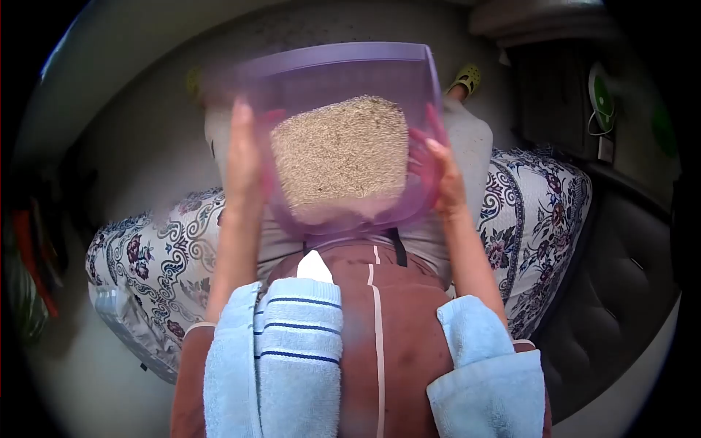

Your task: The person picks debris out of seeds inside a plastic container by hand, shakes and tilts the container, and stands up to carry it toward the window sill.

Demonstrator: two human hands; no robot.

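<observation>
A see-through purple container (332, 55) is held up over my lap, between my two hands. Pale grain or seed (343, 153) lies heaped in it. My left hand (244, 157) grips the container's left side and is slightly blurred. On the right side, my right hand (445, 175) holds the wall, with its fingers showing pinkish through the plastic and its thumb near the side edge. A light blue towel (299, 358) with dark stripes hangs over my front, its other end (485, 379) on the right.
I sit on a seat with a patterned cover (157, 255). A dark padded surface (606, 292) is at the right. A green and white object (601, 98) stands at the upper right. A yellow clog (467, 79) shows on my foot.
</observation>
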